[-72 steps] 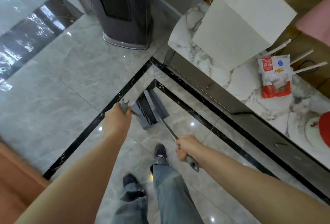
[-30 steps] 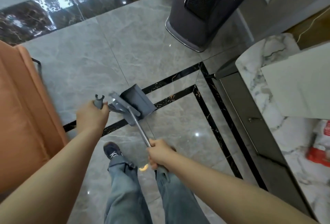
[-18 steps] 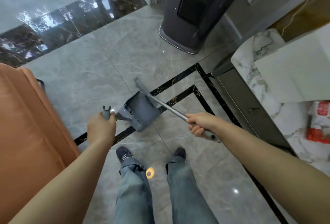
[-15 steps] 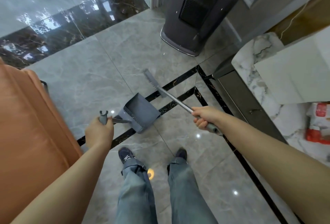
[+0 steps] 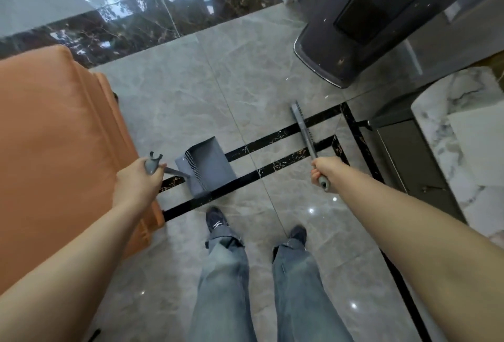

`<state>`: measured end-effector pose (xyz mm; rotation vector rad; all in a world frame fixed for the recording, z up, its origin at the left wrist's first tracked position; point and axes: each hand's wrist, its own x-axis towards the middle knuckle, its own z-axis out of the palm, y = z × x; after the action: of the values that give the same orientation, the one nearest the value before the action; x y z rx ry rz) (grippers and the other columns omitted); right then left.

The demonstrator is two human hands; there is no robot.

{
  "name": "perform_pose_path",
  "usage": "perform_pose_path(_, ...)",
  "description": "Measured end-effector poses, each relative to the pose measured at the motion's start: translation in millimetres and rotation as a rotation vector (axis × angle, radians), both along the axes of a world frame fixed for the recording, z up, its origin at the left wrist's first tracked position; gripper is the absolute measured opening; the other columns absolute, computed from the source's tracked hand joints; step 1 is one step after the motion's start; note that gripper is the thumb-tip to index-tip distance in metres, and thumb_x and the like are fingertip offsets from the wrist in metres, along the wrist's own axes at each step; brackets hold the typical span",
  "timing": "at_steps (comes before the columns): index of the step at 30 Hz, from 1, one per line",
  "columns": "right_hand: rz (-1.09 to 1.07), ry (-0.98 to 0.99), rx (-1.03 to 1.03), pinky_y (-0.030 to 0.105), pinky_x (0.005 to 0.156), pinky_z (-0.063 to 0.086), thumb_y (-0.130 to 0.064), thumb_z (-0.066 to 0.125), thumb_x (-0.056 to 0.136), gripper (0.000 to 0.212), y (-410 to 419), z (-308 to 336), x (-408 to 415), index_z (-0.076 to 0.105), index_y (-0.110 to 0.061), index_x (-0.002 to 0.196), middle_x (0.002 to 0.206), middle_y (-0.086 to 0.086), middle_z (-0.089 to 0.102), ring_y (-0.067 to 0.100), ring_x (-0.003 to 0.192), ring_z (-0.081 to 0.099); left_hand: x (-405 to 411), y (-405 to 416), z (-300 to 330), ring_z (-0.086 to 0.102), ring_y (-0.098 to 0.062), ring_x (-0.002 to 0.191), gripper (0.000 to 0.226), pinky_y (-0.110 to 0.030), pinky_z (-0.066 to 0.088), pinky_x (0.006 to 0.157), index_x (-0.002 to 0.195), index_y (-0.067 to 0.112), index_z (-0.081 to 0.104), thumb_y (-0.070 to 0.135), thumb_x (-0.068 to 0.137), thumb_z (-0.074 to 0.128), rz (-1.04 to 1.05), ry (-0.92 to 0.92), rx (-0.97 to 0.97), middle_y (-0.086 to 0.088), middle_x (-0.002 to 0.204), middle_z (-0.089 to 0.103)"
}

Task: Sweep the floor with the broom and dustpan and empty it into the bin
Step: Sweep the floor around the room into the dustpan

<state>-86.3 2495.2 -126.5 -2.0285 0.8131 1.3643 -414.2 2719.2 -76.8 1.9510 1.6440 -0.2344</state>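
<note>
Head view looks down on a glossy grey marble-tile floor crossed by black inlay strips. Left of it stands an orange padded sofa; a dark grey rounded appliance tower rises at upper right. Between them sits the grey plastic long-handled dustpan, its handle gripped by the left hand. Well apart to the right, the grey slim-headed broom is held by the right hand, fingers wrapped round its shaft.

Bright daylight, floor glare, fisheye edges
</note>
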Motion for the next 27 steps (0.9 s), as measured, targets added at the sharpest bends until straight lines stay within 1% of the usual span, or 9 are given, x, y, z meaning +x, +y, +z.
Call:
perform_pose_path(2, 0.02, 0.025, -0.042, 0.012, 0.029, 0.025, -0.006, 0.034, 0.095, 0.02, 9, -8, -34, 0.054, -0.008, 0.095, 0.062, 0.002, 0.038, 0.008, 0.042, 0.03, -8, 3, -4, 0.062, -0.041, 0.098, 0.029, -0.038, 0.044, 0.074, 0.1, 0.017, 0.067, 0.042, 0.093, 0.056, 0.023, 0.007, 0.012, -0.018, 0.098, 0.069)
perform_pose_path(5, 0.031, 0.029, -0.093, 0.014, 0.029, 0.025, -0.012, 0.029, 0.097, 0.028, 18, -11, -98, 0.055, -0.008, 0.09, 0.063, 0.008, 0.044, 0.013, 0.041, 0.033, -19, 4, -8, 0.062, -0.041, 0.099, 0.03, -0.038, 0.044, 0.074, 0.102, 0.018, 0.067, 0.044, 0.092, 0.056, 0.066, 0.019, -0.002, -0.017, 0.099, 0.068)
perform_pose_path(9, 0.28, -0.01, 0.025, 0.022, 0.034, 0.032, -0.006, 0.03, 0.096, 0.026, 30, -2, -189, 0.051, -0.019, 0.106, 0.092, 0.014, 0.051, 0.016, 0.045, 0.04, -28, 2, -13, 0.062, -0.038, 0.089, 0.027, -0.035, 0.042, 0.068, 0.089, 0.021, 0.062, 0.046, 0.092, 0.053, 0.079, -0.01, -0.021, -0.012, 0.088, 0.066)
perform_pose_path(13, 0.354, 0.124, 0.109, 0.016, 0.032, 0.031, -0.009, 0.036, 0.095, 0.029, 42, 10, -248, 0.055, -0.018, 0.115, 0.086, 0.011, 0.048, 0.016, 0.046, 0.04, -26, -4, -15, 0.058, -0.032, 0.08, 0.023, -0.033, 0.041, 0.066, 0.085, 0.026, 0.059, 0.047, 0.092, 0.053, 0.106, -0.042, -0.041, -0.007, 0.082, 0.062)
perform_pose_path(15, 0.289, 0.219, 0.126, 0.014, 0.031, 0.026, -0.008, 0.036, 0.097, 0.039, 49, 22, -259, 0.054, -0.027, 0.126, 0.072, 0.008, 0.042, 0.014, 0.047, 0.035, -31, -3, -12, 0.054, -0.029, 0.076, 0.022, -0.032, 0.04, 0.065, 0.083, 0.029, 0.057, 0.048, 0.092, 0.051, 0.111, -0.051, -0.053, -0.005, 0.08, 0.06)
perform_pose_path(17, 0.208, 0.276, 0.139, 0.012, 0.031, 0.02, -0.007, 0.034, 0.098, 0.044, 53, 36, -260, 0.047, -0.02, 0.137, 0.064, 0.005, 0.036, 0.01, 0.041, 0.03, -38, 0, -8, 0.053, -0.028, 0.076, 0.022, -0.032, 0.04, 0.065, 0.084, 0.031, 0.056, 0.05, 0.092, 0.05, 0.116, -0.046, -0.07, -0.004, 0.081, 0.06)
perform_pose_path(20, 0.287, 0.214, 0.187, 0.013, 0.033, 0.021, -0.005, 0.032, 0.097, 0.038, 51, 52, -251, 0.052, -0.011, 0.129, 0.062, 0.004, 0.037, 0.008, 0.037, 0.029, -55, 15, 2, 0.053, -0.029, 0.079, 0.02, -0.034, 0.04, 0.067, 0.09, 0.03, 0.057, 0.05, 0.093, 0.051, 0.149, -0.025, -0.084, -0.004, 0.084, 0.059)
perform_pose_path(24, 0.366, 0.14, 0.194, 0.015, 0.033, 0.021, -0.002, 0.032, 0.097, 0.043, 43, 73, -226, 0.052, -0.019, 0.131, 0.059, 0.005, 0.036, 0.009, 0.041, 0.029, -82, 40, 2, 0.063, -0.036, 0.087, 0.033, -0.036, 0.048, 0.07, 0.101, 0.024, 0.066, 0.052, 0.09, 0.052, 0.225, -0.024, -0.042, -0.012, 0.09, 0.067)
perform_pose_path(27, 0.42, 0.064, 0.172, 0.016, 0.032, 0.023, -0.002, 0.032, 0.097, 0.044, 45, 84, -209, 0.049, -0.019, 0.134, 0.061, 0.005, 0.036, 0.01, 0.043, 0.03, -101, 49, 5, 0.063, -0.038, 0.088, 0.036, -0.037, 0.048, 0.071, 0.101, 0.02, 0.068, 0.051, 0.09, 0.053, 0.273, -0.033, -0.029, -0.016, 0.091, 0.068)
